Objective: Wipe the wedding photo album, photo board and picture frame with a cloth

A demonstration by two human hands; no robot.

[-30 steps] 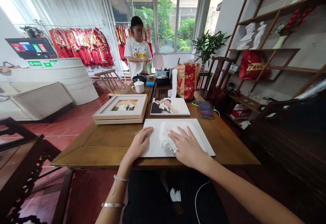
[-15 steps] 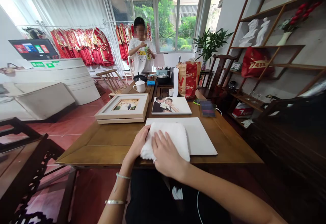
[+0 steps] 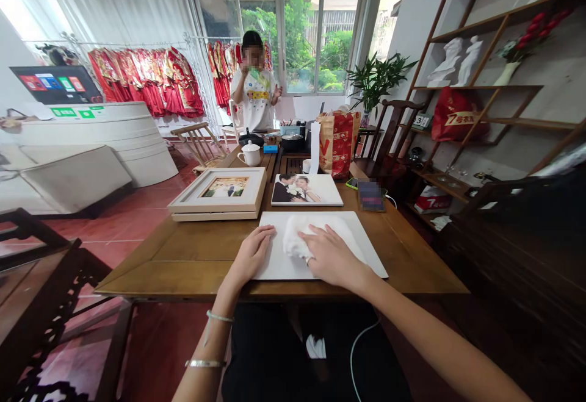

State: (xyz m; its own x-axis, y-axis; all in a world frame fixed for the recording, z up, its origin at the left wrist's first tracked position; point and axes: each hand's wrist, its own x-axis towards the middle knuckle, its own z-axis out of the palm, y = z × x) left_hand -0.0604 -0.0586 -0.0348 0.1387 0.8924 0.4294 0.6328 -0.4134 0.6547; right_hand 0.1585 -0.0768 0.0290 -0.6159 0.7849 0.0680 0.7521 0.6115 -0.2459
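Observation:
A white board lies flat near the front edge of the wooden table, directly before me. On top of it is a white cloth, bunched up and partly covered by my right hand. The fingers of that hand are spread and press down on the cloth; its thumb side is partly hidden. At the board's left edge rests my left hand, its fingers stretched out flat and touching the board's surface. Just beyond the board lies a photo panel showing a couple in wedding clothes.
Stacked picture frames lie at the left. Phones with a cable are at the right. Farther back stand a lidded white mug and a red paper bag. Another person stands beyond the table.
My right hand has moved right and slightly away with the cloth, which is now more bunched up. My left hand now touches the bare board. The other person has raised one hand.

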